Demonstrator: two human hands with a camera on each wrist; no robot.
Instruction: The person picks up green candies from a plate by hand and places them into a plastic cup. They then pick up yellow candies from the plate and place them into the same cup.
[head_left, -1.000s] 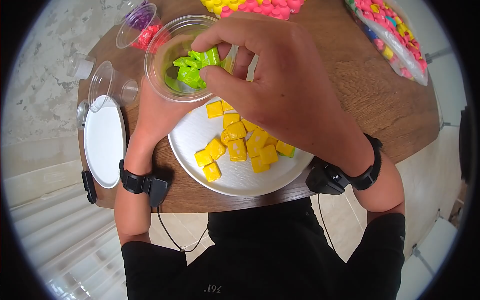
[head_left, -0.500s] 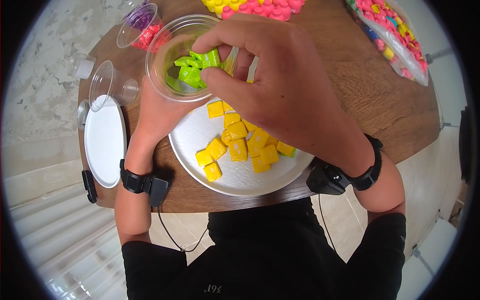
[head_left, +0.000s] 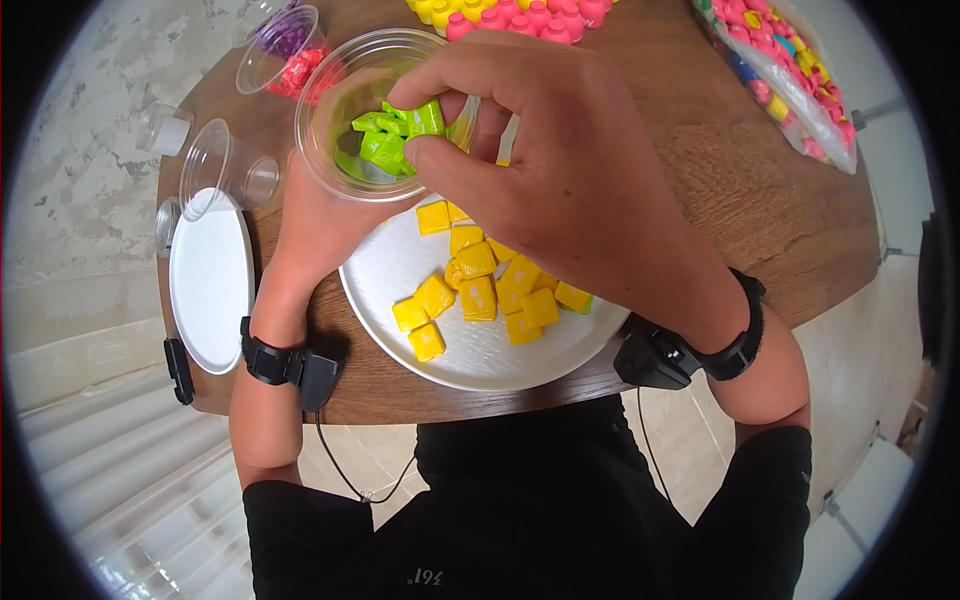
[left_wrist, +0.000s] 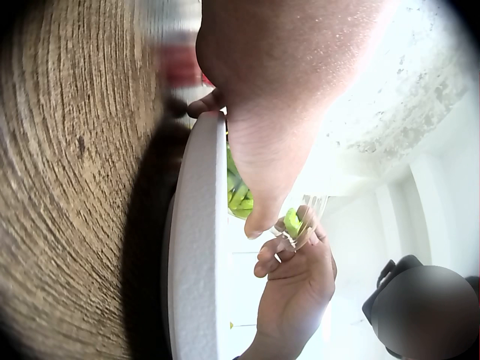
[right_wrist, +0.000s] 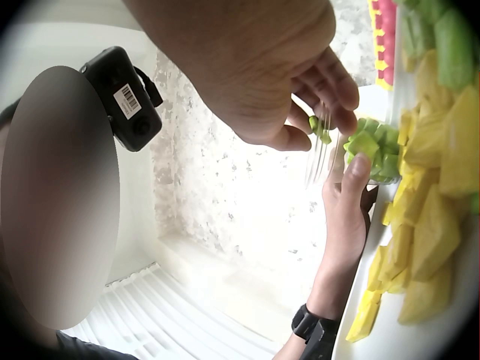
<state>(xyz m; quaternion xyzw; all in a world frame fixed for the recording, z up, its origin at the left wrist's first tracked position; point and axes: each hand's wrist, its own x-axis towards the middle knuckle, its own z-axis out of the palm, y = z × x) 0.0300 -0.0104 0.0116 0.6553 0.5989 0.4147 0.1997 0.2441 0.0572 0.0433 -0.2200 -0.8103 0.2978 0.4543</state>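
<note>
Under the rim of a see-through plastic cup [head_left: 312, 150], my left hand [head_left: 322, 225] grips its side and holds it up over the left part of a round white plate [head_left: 470, 368]. Several green wrapped candies [head_left: 380, 152] lie inside the cup. At the cup's mouth, the thumb and forefinger of my right hand [head_left: 560, 170] pinch one green candy [head_left: 428, 118]. That candy [right_wrist: 320, 129] also shows between the fingers in the right wrist view. Yellow wrapped candies [head_left: 478, 298] are scattered over the plate, with a bit of green beside them at its right.
To the left lies a white oval tray [head_left: 210, 290], with another see-through cup [head_left: 225, 165] by its far end. Farther back are cups with purple pieces [head_left: 284, 36] and red pieces [head_left: 300, 72]. Pink and yellow knobbed pieces [head_left: 515, 18] stand at the far edge; a bag of colourful pieces [head_left: 785, 75] lies far right.
</note>
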